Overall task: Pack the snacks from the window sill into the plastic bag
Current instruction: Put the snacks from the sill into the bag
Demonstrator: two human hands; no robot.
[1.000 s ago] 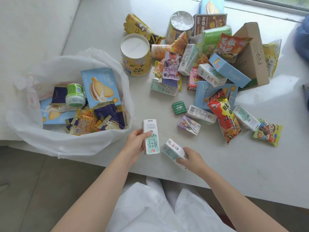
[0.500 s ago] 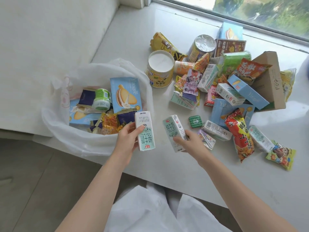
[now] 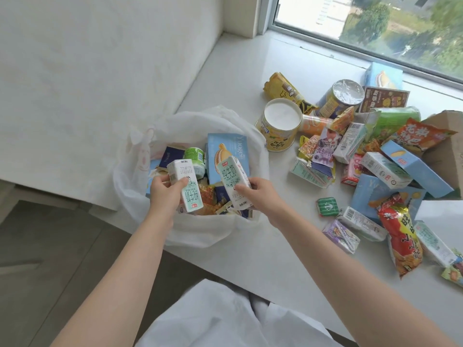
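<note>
The white plastic bag (image 3: 140, 156) lies open at the left end of the white window sill (image 3: 250, 259). My left hand (image 3: 164, 194) grips one white and green milk carton (image 3: 186, 186) over the bag's mouth. My right hand (image 3: 260, 196) grips a second milk carton (image 3: 231, 181) beside it, also above the bag. Inside the bag lie a blue biscuit box (image 3: 226, 149), a small green jar (image 3: 194, 155) and several wrapped snacks. A heap of snacks stays on the sill to the right, among them a red chip bag (image 3: 400, 234) and a yellow tub (image 3: 280, 125).
A brown cardboard box (image 3: 446, 146) stands at the far right behind blue boxes. A small green square packet (image 3: 327, 207) and a purple carton (image 3: 340, 235) lie near the sill's front edge. The window runs along the back; a white wall stands left.
Both hands lifted their milk cartons off the sill and carried them left, from beside the bag to over its open mouth. The view tilted up toward the window.
</note>
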